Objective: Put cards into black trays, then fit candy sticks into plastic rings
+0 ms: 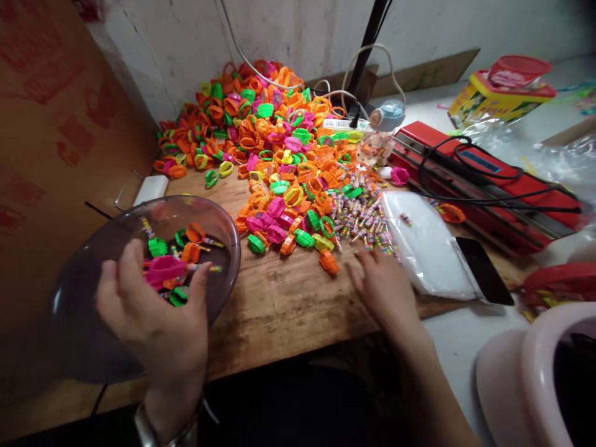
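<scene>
My left hand [156,316] is over a dark translucent basin [235,248], its thumb and fingers spread apart. Just beyond them is a pink toy watch [165,272]; whether it touches the fingers I cannot tell. Orange and green toy watches lie in the basin among small striped candy rolls [148,226]. At the near edge of a heap of wrapped candy rolls [361,214] is my right hand [384,282], fingers stretched toward them and slightly blurred. Left of these candies spreads a large pile of orange, pink, green and yellow toy watches [274,143].
Clear plastic bags [419,242] and a dark phone [482,270] lie right of my right hand. Behind them stand a red bag sealer [493,180] with a black cord and a yellow box [500,99]. A cardboard box [69,124] rises at left; a pink tub [507,379] stands at lower right.
</scene>
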Demonstrator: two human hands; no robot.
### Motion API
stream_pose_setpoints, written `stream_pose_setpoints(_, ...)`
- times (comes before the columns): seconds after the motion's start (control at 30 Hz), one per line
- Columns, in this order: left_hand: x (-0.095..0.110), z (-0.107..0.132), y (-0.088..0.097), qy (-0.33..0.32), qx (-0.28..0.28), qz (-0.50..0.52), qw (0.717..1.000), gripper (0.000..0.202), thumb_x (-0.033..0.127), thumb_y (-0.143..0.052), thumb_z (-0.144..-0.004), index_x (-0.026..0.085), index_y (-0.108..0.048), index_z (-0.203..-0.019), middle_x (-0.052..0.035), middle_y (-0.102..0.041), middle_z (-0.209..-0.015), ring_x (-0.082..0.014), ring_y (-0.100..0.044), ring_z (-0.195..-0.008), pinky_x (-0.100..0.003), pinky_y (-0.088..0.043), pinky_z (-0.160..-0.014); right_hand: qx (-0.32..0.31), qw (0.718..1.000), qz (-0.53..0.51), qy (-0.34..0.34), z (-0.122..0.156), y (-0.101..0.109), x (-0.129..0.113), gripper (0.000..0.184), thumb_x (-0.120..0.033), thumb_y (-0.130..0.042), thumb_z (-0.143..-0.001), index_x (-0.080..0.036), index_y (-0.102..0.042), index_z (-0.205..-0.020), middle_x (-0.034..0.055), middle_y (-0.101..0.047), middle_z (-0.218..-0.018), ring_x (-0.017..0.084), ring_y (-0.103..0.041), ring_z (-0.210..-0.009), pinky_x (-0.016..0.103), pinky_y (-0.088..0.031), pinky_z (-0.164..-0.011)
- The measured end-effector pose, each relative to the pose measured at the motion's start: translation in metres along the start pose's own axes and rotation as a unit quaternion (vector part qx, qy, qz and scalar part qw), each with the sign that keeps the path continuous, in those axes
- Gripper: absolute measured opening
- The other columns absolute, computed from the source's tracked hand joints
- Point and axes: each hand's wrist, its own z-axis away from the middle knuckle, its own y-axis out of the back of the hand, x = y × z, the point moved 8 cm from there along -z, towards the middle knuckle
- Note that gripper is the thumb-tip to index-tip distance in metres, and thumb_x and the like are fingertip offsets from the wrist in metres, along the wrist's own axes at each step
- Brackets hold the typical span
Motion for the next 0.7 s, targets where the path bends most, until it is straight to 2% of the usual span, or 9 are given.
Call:
stream_pose_setpoints(0.03,0.008,0.0,-0.01,-0.056,0.0,-0.033,0.998,0.07,0.021,-0.063,-0.084,0.027,-0.033,-0.147,-0.0031,-0.038,-0.152,-0.0333,-0.02,-0.145,-0.055,-0.01,-0.12,-0.014,0.999,0.036,-0.037,-0.002,-0.011,0.02,0.036,-0.025,-0.038,-0.095,-0.007,-0.06,-0.118,0.0186,-0.065,-0.09,0.028,-0.058,-0.079,0.037,-0.041,-0.069)
stream_pose_setpoints(0.07,0.016,0.002,-0.03,-0.106,-0.036,-0.047,0.993,0.063,0.014,-0.057,-0.085,0.023,-0.037,-0.145,-0.0065,-0.043,-0.149,-0.0321,-0.028,-0.142,-0.053,-0.017,-0.119,-0.032,0.997,0.053,-0.054,-0.003,-0.023,0.034,0.033,-0.02,-0.037,-0.094,-0.007,-0.061,-0.113,0.0188,-0.065,-0.088,0.028,-0.058,-0.079,0.037,-0.041,-0.069)
stream_pose_setpoints(0.13,0.022,0.016,-0.092,-0.151,-0.194,-0.014,0.969,0.057,0.002,-0.04,-0.083,0.012,-0.046,-0.138,-0.0144,-0.053,-0.139,-0.028,-0.044,-0.134,-0.046,-0.032,-0.114,-0.059,0.995,0.057,-0.058,-0.002,-0.045,0.045,0.029,-0.014,-0.037,-0.092,-0.008,-0.062,-0.107,0.0186,-0.065,-0.088,0.028,-0.058,-0.082,0.036,-0.041,-0.07)
stream_pose_setpoints(0.2,0.007,0.021,-0.141,-0.075,-0.249,-0.027,0.965,0.057,-0.003,-0.032,-0.079,0.001,-0.049,-0.133,-0.0238,-0.052,-0.137,-0.0305,-0.043,-0.135,-0.047,-0.033,-0.112,-0.053,0.996,0.031,-0.06,0.001,-0.056,0.045,0.029,-0.013,-0.036,-0.092,-0.008,-0.062,-0.104,0.0188,-0.063,-0.088,0.028,-0.057,-0.084,0.037,-0.041,-0.072)
stream_pose_setpoints(0.27,-0.01,0.018,-0.166,0.002,-0.236,-0.05,0.971,0.056,-0.005,-0.026,-0.078,-0.005,-0.049,-0.13,-0.0304,-0.047,-0.138,-0.0342,-0.038,-0.138,-0.054,-0.03,-0.111,-0.017,0.997,-0.015,-0.08,0.006,-0.058,0.044,0.031,-0.014,-0.033,-0.092,-0.009,-0.062,-0.102,0.0193,-0.061,-0.09,0.029,-0.056,-0.086,0.04,-0.043,-0.075)
stream_pose_setpoints(0.37,-0.022,0.011,-0.173,0.034,-0.222,-0.055,0.973,0.052,-0.003,-0.023,-0.081,-0.004,-0.054,-0.122,-0.0338,-0.051,-0.129,-0.0394,-0.041,-0.133,-0.063,-0.03,-0.105,0.041,0.986,-0.132,-0.088,0.011,-0.051,0.04,0.029,-0.018,-0.034,-0.091,-0.011,-0.059,-0.105,0.0173,-0.059,-0.095,0.028,-0.056,-0.089,0.043,-0.045,-0.079)
stream_pose_setpoints(0.47,-0.025,0.015,-0.164,0.02,-0.242,-0.036,0.969,0.031,0.006,-0.039,-0.085,0.006,-0.066,-0.1,-0.0258,-0.062,-0.107,-0.041,-0.048,-0.121,-0.063,-0.033,-0.101,0.059,0.968,-0.234,-0.065,0.014,-0.044,0.029,0.029,-0.021,-0.036,-0.089,-0.015,-0.058,-0.107,0.0134,-0.061,-0.095,0.025,-0.058,-0.089,0.041,-0.048,-0.081)
stream_pose_setpoints(0.6,-0.017,0.035,-0.159,-0.006,-0.284,0.029,0.958,0.001,0.018,-0.064,-0.08,0.018,-0.064,-0.079,-0.0113,-0.064,-0.096,-0.0296,-0.058,-0.101,-0.046,-0.044,-0.096,0.009,0.909,-0.414,-0.058,0.012,-0.042,0.005,0.028,-0.025,-0.039,-0.091,-0.017,-0.056,-0.111,0.0105,-0.066,-0.099,0.021,-0.062,-0.091,0.037,-0.051,-0.082)
stream_pose_setpoints(0.7,-0.005,0.047,-0.16,0.001,-0.308,0.131,0.942,0.006,0.024,-0.065,-0.082,0.019,-0.062,-0.079,-0.0061,-0.065,-0.095,-0.0204,-0.062,-0.089,-0.032,-0.049,-0.084,-0.029,0.868,-0.49,-0.067,0.008,-0.039,-0.011,0.026,-0.027,-0.039,-0.092,-0.019,-0.058,-0.108,0.0075,-0.066,-0.096,0.019,-0.063,-0.089,0.034,-0.053,-0.08)
